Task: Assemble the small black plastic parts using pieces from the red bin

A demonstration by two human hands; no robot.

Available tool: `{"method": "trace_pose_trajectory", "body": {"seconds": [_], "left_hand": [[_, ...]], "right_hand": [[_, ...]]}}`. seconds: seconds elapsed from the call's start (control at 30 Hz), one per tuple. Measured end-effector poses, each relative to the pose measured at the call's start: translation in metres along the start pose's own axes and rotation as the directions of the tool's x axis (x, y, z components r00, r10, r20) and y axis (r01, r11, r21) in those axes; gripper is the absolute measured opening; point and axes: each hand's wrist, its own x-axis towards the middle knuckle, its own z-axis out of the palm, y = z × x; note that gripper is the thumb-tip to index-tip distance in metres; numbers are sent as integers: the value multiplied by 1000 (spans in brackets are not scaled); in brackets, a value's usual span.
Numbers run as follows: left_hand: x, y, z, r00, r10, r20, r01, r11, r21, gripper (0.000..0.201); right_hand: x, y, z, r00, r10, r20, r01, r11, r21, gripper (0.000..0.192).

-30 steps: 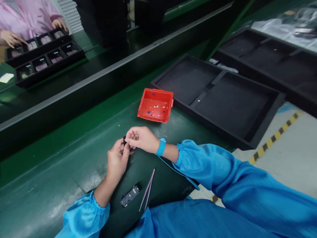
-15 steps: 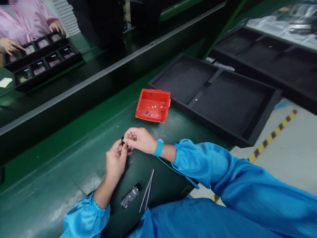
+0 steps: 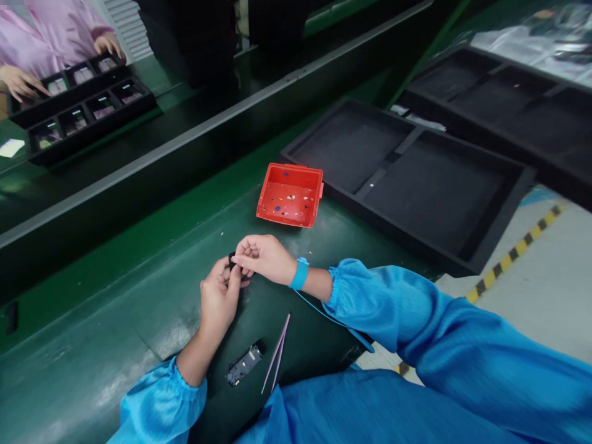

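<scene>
A small black part (image 3: 232,259) is pinched between my two hands, mostly covered by fingers, so its kind does not show. My left hand (image 3: 219,296) holds it from below, thumb and fingers closed round it. My right hand (image 3: 264,256), with a blue strap (image 3: 300,274) on the wrist, is closed at the part's upper right side, thumb against the left fingertips. Closer to my body a small dark circuit board (image 3: 245,365) lies on the green tabletop (image 3: 152,290). Pink tweezers (image 3: 278,353) rest beside it on the right, tips spread.
Beyond my hands stands a red bin (image 3: 290,203) with tiny scraps inside. Large black trays (image 3: 444,197) lie to the right. A raised rail (image 3: 208,127) crosses behind. Across it a co-worker in pink has hands at a compartmented black tray (image 3: 92,131). A dark object (image 3: 12,317) lies far left.
The whole view has shifted slightly, so things sit a little further right. Both hands keep hold of the small black part; the board, tweezers and bin stay in place.
</scene>
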Motion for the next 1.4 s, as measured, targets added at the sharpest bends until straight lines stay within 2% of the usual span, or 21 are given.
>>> {"method": "trace_pose_trajectory", "body": {"seconds": [0.3,0.53,0.67,0.77,0.87,1.07,1.4], "left_hand": [[-2,-3,0,999,49,-8,-49,996,76,35],[-5,-8,-1,985,163,-56,-136,933,333,33],[-3,-2,2,997,63,-52,-58,993,105,40],[0,3,5,998,1,-57,-3,999,-33,50],[1,5,5,997,-12,-71,9,998,-55,55],[0,-2,2,998,13,-57,-16,999,-45,49],[1,-2,2,998,8,-57,-10,999,-32,47]], "right_hand": [[-1,-1,1,1000,9,-12,-9,1000,9,21],[-1,2,4,998,-47,-49,44,998,-44,13],[-1,0,3,998,-49,-34,49,999,-13,15],[-1,-1,3,998,-64,-20,64,998,-7,18],[-1,-1,3,997,-67,-27,67,998,-10,19],[-1,-2,3,997,-75,-23,75,997,-29,17],[2,0,2,1000,-20,14,20,1000,13,20]]}}
